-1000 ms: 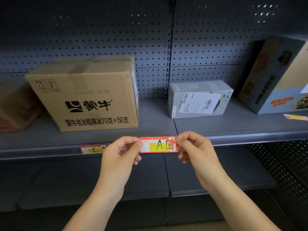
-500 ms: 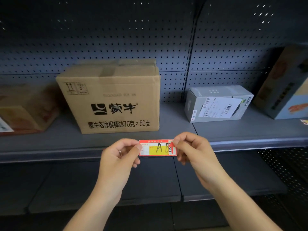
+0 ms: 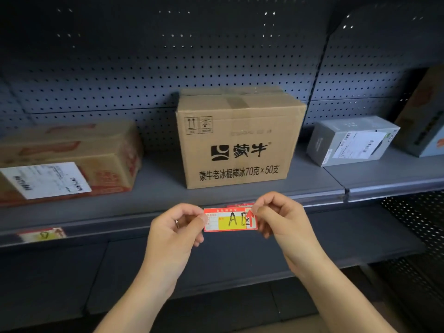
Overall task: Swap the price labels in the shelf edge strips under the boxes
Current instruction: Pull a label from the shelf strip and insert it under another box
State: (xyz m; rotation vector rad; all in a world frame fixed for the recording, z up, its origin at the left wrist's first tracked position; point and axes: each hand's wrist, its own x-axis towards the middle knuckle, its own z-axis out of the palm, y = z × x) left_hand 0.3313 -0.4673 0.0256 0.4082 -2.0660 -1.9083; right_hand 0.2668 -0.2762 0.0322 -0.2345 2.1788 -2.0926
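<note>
I hold a red and yellow price label marked "A" [image 3: 229, 219] by its two ends, my left hand [image 3: 175, 230] pinching the left end and my right hand [image 3: 281, 217] the right end. It hangs just in front of the shelf edge strip [image 3: 120, 230], below the tall brown carton with black print [image 3: 240, 140]. The red top edge of another label [image 3: 240, 204] peeks out in the strip right behind it. A further label [image 3: 43, 234] sits in the strip at the far left, under a low brown box with a white shipping sticker [image 3: 67, 162].
A grey box with a white sticker [image 3: 350, 140] and a tall colourful box [image 3: 425, 121] stand on the shelf to the right. Dark pegboard [image 3: 168, 68] forms the back wall. A lower shelf [image 3: 216, 265] juts out beneath my hands.
The view has swung left, so the boxes sit further right in the frame and the low box and far-left label have come into sight. Both hands still hold the "A" label, now under the carton.
</note>
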